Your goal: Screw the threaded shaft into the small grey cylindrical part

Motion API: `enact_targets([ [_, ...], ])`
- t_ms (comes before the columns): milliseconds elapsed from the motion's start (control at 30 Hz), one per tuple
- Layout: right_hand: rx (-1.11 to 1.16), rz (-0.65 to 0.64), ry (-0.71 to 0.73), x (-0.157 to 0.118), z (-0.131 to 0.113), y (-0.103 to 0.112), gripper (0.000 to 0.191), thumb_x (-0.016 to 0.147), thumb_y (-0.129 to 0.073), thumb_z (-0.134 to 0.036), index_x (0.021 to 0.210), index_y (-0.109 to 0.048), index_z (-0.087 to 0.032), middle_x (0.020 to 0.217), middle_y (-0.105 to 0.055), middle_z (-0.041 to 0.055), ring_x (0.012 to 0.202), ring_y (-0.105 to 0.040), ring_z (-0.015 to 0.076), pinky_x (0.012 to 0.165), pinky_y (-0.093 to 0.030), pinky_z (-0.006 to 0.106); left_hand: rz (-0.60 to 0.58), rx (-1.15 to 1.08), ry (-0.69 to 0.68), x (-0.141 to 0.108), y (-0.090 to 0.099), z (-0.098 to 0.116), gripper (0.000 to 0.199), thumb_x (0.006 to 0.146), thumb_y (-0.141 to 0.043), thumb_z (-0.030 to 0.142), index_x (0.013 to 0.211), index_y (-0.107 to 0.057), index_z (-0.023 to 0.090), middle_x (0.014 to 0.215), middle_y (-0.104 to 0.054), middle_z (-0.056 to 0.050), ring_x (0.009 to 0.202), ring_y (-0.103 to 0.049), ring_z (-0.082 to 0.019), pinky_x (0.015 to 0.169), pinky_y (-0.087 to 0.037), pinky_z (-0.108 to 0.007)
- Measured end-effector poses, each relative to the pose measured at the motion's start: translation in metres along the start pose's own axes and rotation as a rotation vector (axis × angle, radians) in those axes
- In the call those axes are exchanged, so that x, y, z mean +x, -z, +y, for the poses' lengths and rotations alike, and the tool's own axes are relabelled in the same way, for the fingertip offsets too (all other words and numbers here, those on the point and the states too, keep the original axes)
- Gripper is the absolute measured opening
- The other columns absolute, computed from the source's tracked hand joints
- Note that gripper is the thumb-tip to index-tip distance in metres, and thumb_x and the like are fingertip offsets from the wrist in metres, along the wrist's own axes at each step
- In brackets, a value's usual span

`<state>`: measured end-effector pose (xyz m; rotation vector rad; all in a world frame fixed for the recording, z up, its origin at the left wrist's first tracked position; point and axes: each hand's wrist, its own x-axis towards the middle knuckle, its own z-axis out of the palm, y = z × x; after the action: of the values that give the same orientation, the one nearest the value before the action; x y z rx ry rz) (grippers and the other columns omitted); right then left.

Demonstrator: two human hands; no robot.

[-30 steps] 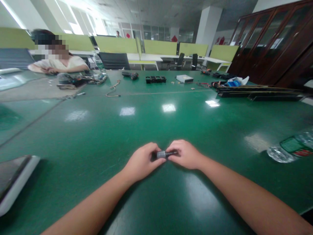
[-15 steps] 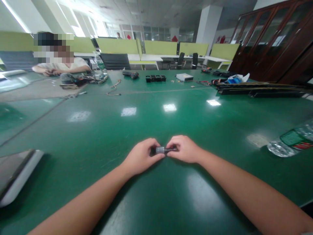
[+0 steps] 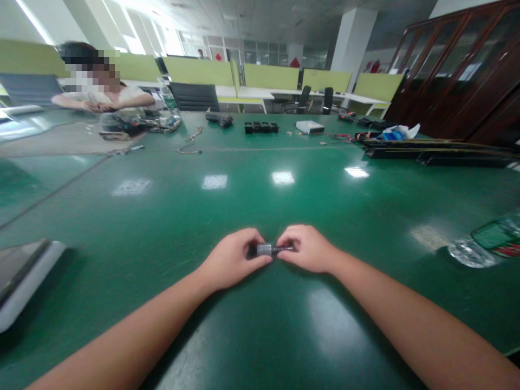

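A small grey cylindrical part with a thin dark shaft (image 3: 265,249) lies level between my hands, low over the green table (image 3: 252,206). My left hand (image 3: 231,257) is closed around its thicker grey end, thumb below and fingers above. On the other side, my right hand (image 3: 306,249) pinches the dark shaft, which looks ribbed. Fingers partly hide both ends of the part, so its exact kind is unclear.
At right lies a plastic bottle (image 3: 473,252); at left, a flat pale-edged device (image 3: 30,281). Farther back are a black block (image 3: 261,127), a white box (image 3: 309,127), a cable (image 3: 189,145) and dark rails (image 3: 439,151). A person (image 3: 103,95) sits across the table.
My hands and the part have shifted very slightly left, with both grips kept. The camera view has tilted a little. The person across the table has moved their hands slightly.
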<state>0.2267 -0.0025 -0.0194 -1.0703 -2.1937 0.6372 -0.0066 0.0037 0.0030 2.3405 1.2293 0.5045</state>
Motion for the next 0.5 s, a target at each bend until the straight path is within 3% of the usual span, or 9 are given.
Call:
enact_targets([
  [500,0.0,-0.002,-0.022,-0.0016,-0.0014,0.002,0.011,0.077,-0.075,-0.017,0.088,-0.074,-0.017,0.079,-0.068,0.0015,0.073,-0.059,0.0134,0.069,-0.043,0.024,-0.017,-0.001,0.007,0.0005,0.0,-0.0015,0.031,0.081,-0.071,0.047,0.094,-0.067,0.019,0.071,-0.058,0.002,0.063,-0.053,-0.015,0.062,-0.038,-0.026],
])
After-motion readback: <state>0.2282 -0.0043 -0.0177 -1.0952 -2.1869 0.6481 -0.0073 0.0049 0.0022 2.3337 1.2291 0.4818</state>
